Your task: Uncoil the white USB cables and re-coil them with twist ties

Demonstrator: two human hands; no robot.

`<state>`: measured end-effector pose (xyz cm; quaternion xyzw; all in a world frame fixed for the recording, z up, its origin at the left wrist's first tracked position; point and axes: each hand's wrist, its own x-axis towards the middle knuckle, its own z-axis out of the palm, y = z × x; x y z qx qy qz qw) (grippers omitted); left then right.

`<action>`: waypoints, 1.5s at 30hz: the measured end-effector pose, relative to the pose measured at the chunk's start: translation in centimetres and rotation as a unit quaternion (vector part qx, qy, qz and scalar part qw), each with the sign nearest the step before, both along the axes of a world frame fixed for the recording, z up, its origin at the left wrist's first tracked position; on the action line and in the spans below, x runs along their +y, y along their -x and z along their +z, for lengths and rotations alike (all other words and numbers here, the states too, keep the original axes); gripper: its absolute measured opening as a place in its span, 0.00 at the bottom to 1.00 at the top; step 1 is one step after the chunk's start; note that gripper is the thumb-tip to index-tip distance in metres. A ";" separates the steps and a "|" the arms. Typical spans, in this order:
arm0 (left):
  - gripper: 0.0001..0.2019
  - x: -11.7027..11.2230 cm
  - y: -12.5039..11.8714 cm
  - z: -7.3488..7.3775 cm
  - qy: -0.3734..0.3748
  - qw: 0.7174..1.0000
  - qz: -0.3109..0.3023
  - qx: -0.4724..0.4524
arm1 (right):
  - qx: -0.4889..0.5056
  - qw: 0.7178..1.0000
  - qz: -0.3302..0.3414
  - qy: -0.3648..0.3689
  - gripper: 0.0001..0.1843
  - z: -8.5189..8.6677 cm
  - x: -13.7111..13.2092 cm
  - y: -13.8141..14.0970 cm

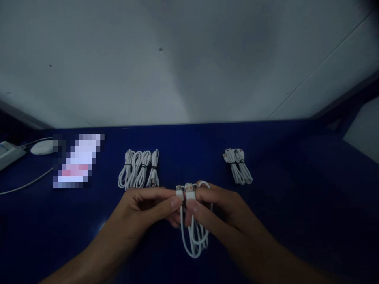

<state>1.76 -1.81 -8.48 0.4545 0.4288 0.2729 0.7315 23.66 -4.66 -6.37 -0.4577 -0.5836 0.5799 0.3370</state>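
A white USB cable [195, 246], loosely coiled, hangs between my two hands near the front of the blue table. My left hand [148, 209] is closed, pinching the smaller plug between thumb and forefinger. In my right hand [219, 213], thumb and fingers close on the wider USB plug, with its orange-marked metal end pointing up. Both plugs stand side by side, close together. Loops of the cable drop below the fingers, and part of the coil is hidden behind my right hand. Beyond my left hand lies a row of several bundled white cables [137, 167], bound with black ties.
Further right lie more bundled white cables [238, 167]. A blurred-out phone [79, 159] with a lit screen rests at the left. Beside it are a white rounded device [42, 147] with a cord and a pale box [10, 154]. A grey wall [124, 79] rises behind the blue table [189, 146].
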 end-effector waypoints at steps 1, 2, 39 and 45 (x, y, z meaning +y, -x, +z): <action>0.10 0.0 0.0 0.0 -0.001 1.000 0.001 0.002 | 0.002 1.000 -0.001 -0.003 0.20 -0.1 -0.1 0.0; 0.11 0.0 0.0 -0.1 -0.003 1.000 0.002 0.004 | 0.004 1.000 0.001 -0.005 0.20 -0.1 -0.1 0.0; 0.11 0.1 -0.1 0.2 -0.005 1.000 -0.002 0.013 | -0.024 0.999 -0.023 -0.014 0.20 -0.5 -0.2 0.0; 0.11 0.1 -0.2 0.2 0.000 1.000 -0.001 0.013 | -0.045 0.999 -0.029 0.003 0.21 -0.5 -0.6 0.1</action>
